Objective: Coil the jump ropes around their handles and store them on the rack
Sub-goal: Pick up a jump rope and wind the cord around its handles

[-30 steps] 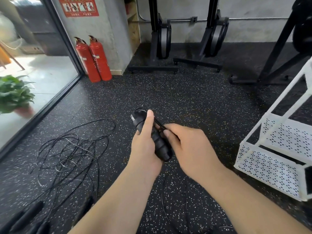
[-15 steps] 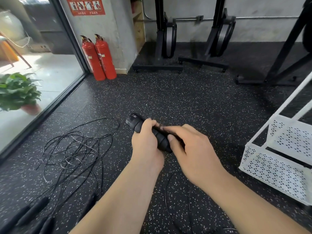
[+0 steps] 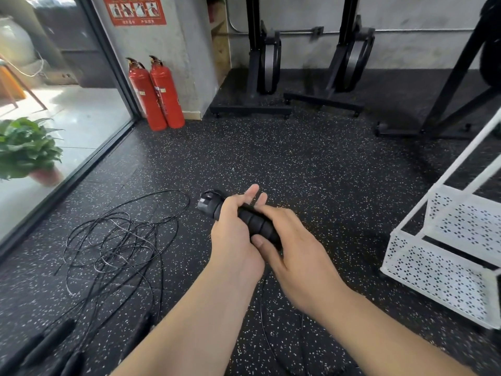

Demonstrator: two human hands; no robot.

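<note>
Black ribbed jump rope handles (image 3: 244, 217) lie together, pointing up-left, in front of me above the floor. My left hand (image 3: 234, 234) wraps round their middle, with two fingertips showing straight beyond them. My right hand (image 3: 291, 251) grips their lower end, thumb pressed on the side. A thin black rope (image 3: 267, 335) hangs from the handles down to the floor between my forearms. A tangle of other black ropes (image 3: 116, 240) lies on the floor at left, with more black handles (image 3: 46, 346) at the bottom left. The white perforated rack (image 3: 444, 270) stands at right.
Two red fire extinguishers (image 3: 154, 93) stand against the wall ahead left, beside a glass wall with a potted plant (image 3: 27, 150) behind it. Black gym equipment stands (image 3: 260, 77) line the back wall. The floor is black speckled rubber.
The handles have tipped from near upright to slanting up-left. My left thumb has come down off the handle's top, and two left fingers now stick out. The view has shifted slightly.
</note>
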